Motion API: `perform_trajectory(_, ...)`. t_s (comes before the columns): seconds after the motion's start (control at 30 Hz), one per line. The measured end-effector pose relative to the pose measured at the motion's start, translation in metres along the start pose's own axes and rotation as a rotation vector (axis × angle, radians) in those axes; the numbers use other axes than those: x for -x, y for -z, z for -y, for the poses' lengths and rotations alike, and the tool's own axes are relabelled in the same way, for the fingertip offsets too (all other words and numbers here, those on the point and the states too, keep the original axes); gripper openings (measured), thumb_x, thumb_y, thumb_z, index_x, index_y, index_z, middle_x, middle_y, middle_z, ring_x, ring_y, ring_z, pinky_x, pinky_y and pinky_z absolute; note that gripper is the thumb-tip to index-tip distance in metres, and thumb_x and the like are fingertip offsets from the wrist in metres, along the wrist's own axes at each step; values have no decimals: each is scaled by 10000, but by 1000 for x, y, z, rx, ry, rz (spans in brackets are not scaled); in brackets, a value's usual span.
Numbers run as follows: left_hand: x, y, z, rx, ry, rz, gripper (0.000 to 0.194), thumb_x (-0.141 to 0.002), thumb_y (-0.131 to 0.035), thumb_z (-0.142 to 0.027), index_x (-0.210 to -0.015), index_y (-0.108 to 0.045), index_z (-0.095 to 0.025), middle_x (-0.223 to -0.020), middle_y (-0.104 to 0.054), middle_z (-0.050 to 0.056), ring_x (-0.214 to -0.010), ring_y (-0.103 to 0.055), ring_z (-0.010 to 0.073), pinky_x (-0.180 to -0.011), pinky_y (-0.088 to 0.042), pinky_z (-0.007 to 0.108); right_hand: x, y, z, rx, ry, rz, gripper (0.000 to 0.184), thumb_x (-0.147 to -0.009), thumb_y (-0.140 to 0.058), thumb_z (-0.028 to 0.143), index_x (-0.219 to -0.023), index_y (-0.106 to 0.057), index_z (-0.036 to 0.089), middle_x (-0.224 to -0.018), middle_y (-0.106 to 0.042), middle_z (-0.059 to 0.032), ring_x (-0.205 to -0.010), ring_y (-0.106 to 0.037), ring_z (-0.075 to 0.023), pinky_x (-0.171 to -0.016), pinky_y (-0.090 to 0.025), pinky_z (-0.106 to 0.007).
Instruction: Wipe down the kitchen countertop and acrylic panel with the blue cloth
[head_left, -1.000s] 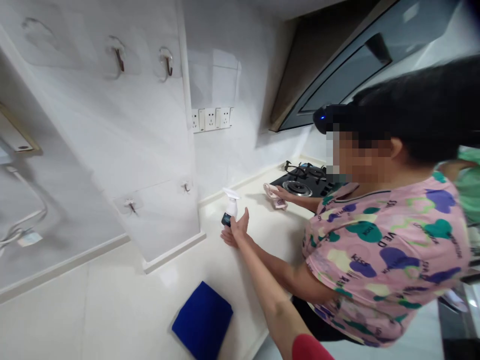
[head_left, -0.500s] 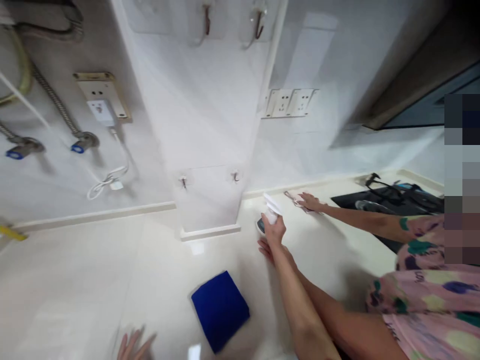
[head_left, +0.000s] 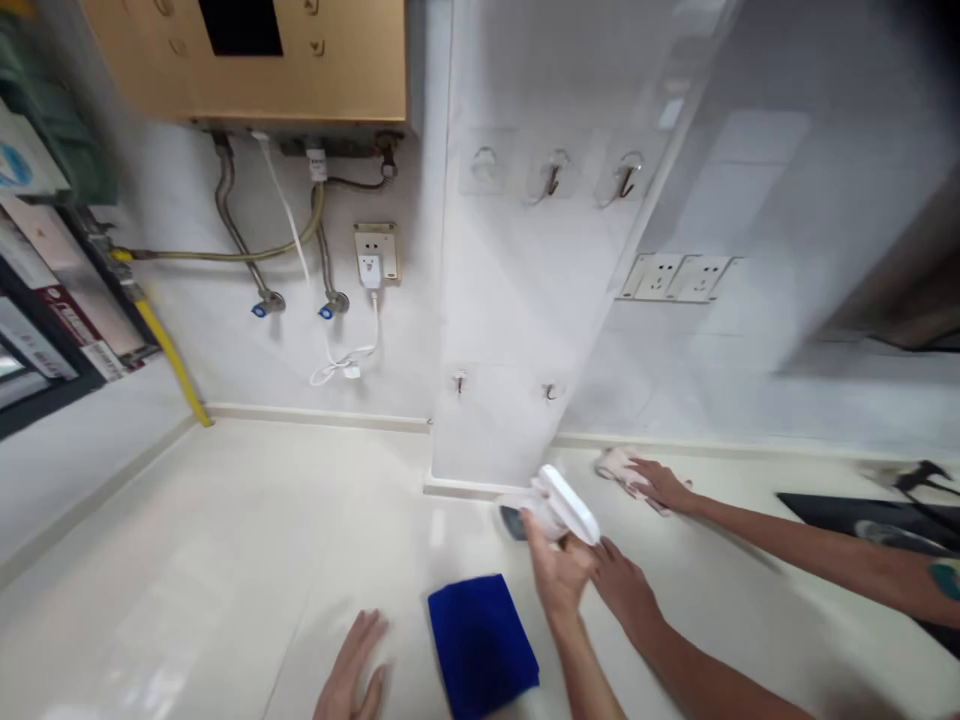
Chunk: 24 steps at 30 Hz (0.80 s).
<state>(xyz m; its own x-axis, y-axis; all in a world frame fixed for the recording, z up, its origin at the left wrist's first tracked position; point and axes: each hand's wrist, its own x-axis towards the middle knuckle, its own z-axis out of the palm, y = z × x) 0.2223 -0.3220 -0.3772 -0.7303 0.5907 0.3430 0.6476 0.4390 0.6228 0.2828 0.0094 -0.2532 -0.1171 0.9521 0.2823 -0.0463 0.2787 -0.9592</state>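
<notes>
My right hand [head_left: 559, 575] is closed round a white tool [head_left: 568, 504] with a long flat bar on one side and a grey end; I cannot tell its exact kind. It is tilted just above or on the white counter, by the foot of the pillar. My left hand [head_left: 354, 670] is low over the counter, fingers stretched and thumb apart, holding nothing. Between my two hands lies a folded dark blue cloth [head_left: 482, 645]. Close beside my right hand is a co-worker's hand [head_left: 626, 592]. Their other hand [head_left: 660, 485] presses a pinkish cloth [head_left: 621, 467] on the counter.
A tiled pillar [head_left: 517, 290] with hooks juts out over the counter [head_left: 187, 560]. At the left, a gold water heater [head_left: 315, 85] hangs above pipes and a plugged socket [head_left: 376, 252]. A yellow hose [head_left: 171, 350] reaches the counter's back corner. A black hob [head_left: 832, 510] is at the right.
My view has swung left and up, bringing in the water heater. My left hand shows more, and the white tool has turned in my right hand. The co-worker's near hand now sits right of mine.
</notes>
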Motion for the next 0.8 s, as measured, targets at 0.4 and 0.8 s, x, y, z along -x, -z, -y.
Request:
perform_trajectory(0.4, -18, 26, -28, -299, 0, -398, 878, -799, -672, -451, -1504, -216, -195, -1532, -341, 259, -1455, -290, 423, -1081, -352, 725, 175, -70, 71, -212, -284, 708, 460, -643, -815, 496, -960, -716, 178, -937, -758, -78, -842, -706, -247, -786, -576, -362)
perform_trajectory(0.8, 23, 79, 41, -170, 77, -473, 786, -763, -630, -223, -1485, -322, -211, -1321, -540, 175, -1221, -564, 288, -983, -554, 418, 241, -116, 93, -242, -91, 1024, 419, -775, -698, 584, -985, -731, 223, -1161, -695, -119, -1058, -652, -287, -952, -522, -441)
